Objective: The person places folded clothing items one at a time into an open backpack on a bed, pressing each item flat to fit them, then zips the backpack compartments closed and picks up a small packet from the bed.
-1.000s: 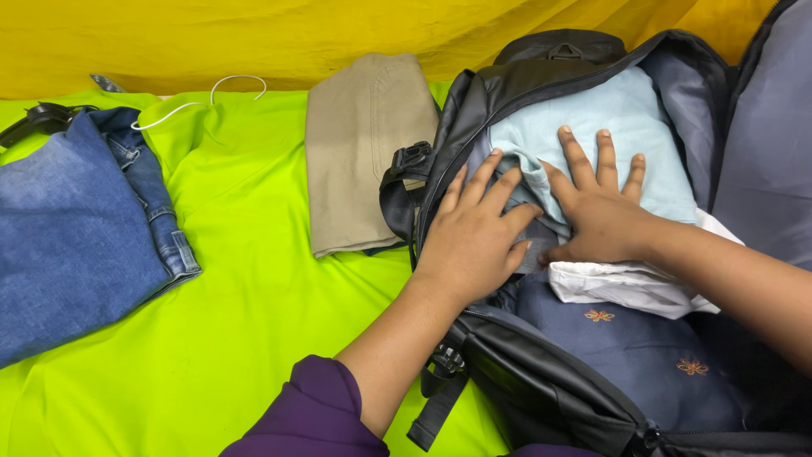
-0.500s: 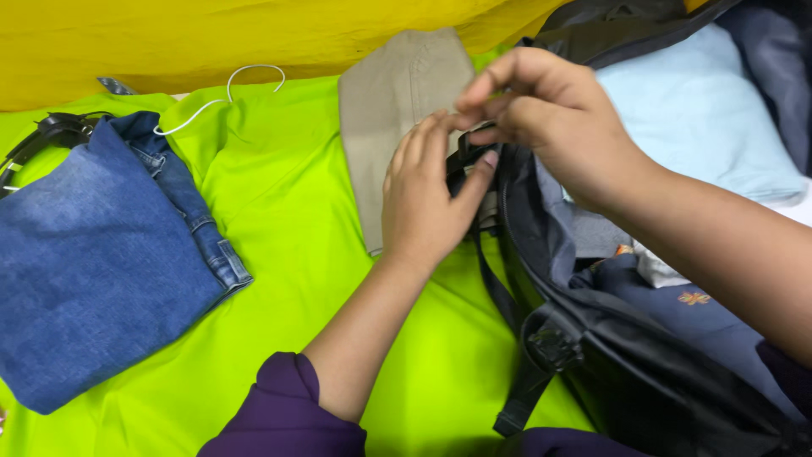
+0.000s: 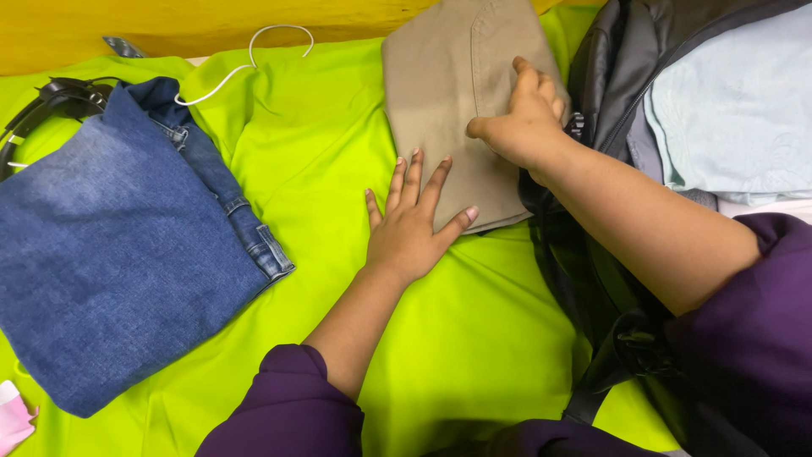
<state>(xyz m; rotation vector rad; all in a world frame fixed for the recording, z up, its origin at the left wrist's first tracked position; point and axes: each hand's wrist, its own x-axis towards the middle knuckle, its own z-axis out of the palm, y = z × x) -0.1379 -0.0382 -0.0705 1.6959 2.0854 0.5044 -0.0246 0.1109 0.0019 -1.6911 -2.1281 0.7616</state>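
Note:
A folded tan pair of trousers lies on the bright green sheet at the top middle. My left hand rests flat, fingers spread, on its near edge. My right hand lies on its right side, fingers curled over the cloth beside the bag. An open dark backpack stands to the right, with a pale blue folded garment inside it. Both my sleeves are purple.
Folded blue jeans lie at the left. Black headphones and a white cable sit behind them. A pink and white item shows at the bottom left corner. Yellow cloth covers the back.
Both hands have left the backpack's contents and moved left onto the tan trousers. The view has shifted left, so the backpack now sits at the right edge.

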